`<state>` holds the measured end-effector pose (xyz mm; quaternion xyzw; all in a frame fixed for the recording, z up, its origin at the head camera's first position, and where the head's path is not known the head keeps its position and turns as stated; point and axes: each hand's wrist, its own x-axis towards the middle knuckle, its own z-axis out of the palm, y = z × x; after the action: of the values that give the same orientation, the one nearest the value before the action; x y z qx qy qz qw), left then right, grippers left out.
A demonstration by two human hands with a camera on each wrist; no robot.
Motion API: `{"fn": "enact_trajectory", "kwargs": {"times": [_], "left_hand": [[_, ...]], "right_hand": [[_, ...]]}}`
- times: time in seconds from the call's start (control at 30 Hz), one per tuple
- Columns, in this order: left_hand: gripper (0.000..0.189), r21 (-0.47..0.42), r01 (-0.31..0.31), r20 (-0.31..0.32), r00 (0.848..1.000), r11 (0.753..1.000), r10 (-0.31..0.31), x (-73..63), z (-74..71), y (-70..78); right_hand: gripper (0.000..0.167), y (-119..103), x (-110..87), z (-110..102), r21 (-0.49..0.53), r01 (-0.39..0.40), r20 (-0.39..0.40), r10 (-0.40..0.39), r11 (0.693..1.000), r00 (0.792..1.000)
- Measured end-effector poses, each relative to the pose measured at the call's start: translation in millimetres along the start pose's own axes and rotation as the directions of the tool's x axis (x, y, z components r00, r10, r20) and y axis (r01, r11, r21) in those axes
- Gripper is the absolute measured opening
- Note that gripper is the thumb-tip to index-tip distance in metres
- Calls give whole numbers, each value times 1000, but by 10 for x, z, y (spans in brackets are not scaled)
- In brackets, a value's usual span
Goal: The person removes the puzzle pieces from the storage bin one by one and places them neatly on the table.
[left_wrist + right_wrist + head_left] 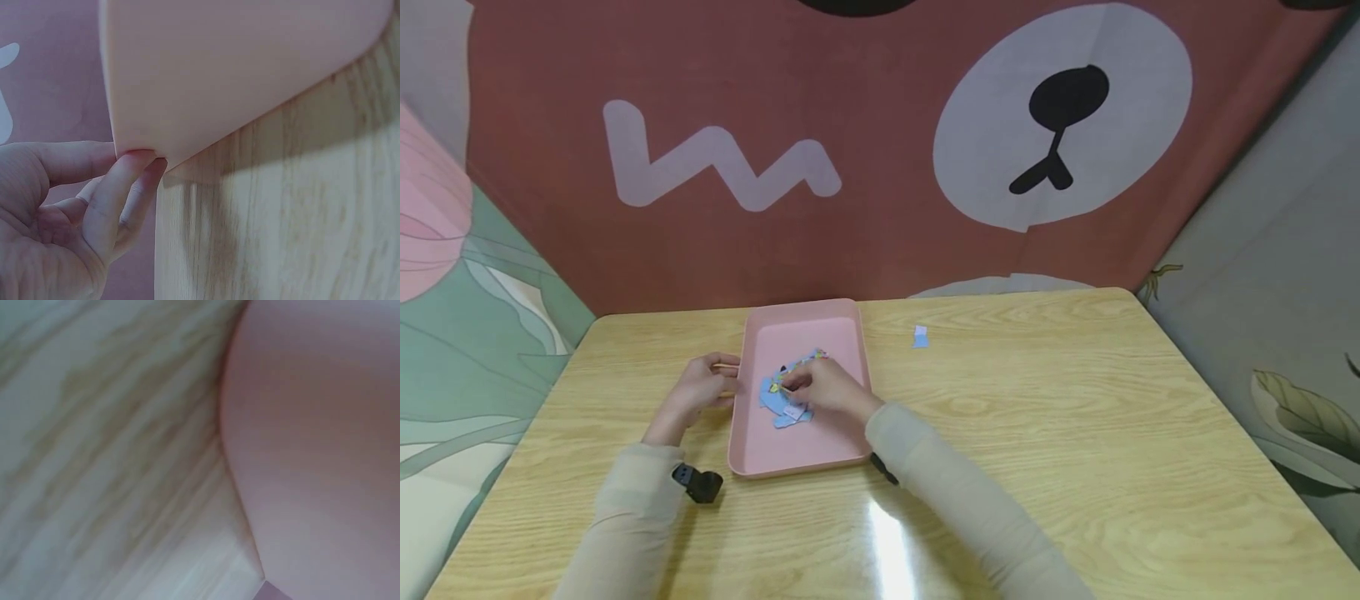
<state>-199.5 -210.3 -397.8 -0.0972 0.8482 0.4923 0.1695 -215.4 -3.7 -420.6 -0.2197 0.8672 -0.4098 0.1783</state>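
Before a russet backdrop (880,242), left grip (702,385) pinches a tray (775,454) on the woodgrain table (1075,433); right grip (826,387) unclear.

Left hand (696,390) in a pinch, right hand (829,387) bent over, palm down.
The left forearm (631,521) reaches forward, thumb opposed to curled fingers (103,219); the right forearm (973,504) slants inward toward the person's left, fingers curled downward with the thumb near the index finger, their tips too small to make out. Long sleeves cover both arms to the wrists.
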Motion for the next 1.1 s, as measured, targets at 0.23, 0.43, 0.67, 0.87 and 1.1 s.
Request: {"fn": "enact_trajectory", "kwargs": {"times": [0.23, 0.43, 0.67, 0.87, 1.1], "left_hand": [[53, 0, 7, 4, 1000, 1000, -7, -6, -5, 10], [53, 1, 9, 12, 1000, 1000, -9, -7, -9, 15], [52, -1, -2, 21, 1000, 1000, 2, -10, -11, 24], [52, 3, -2, 27, 1000, 1000, 2, -32, 0, 55], [52, 3, 0, 33, 999, 1000, 0, -72, -3, 67]], "right_hand": [[22, 34, -3, -61, 16, -19, -68, 20, 1000, 997], [23, 61, 0, -175, 134, -34, -121, 51, 990, 991], [28, 126, -34, -412, 308, -58, -206, 126, 950, 970], [30, 250, -65, -606, 454, -73, -282, 221, 888, 934], [35, 422, -123, -802, 636, -40, -290, 288, 771, 913]]}}
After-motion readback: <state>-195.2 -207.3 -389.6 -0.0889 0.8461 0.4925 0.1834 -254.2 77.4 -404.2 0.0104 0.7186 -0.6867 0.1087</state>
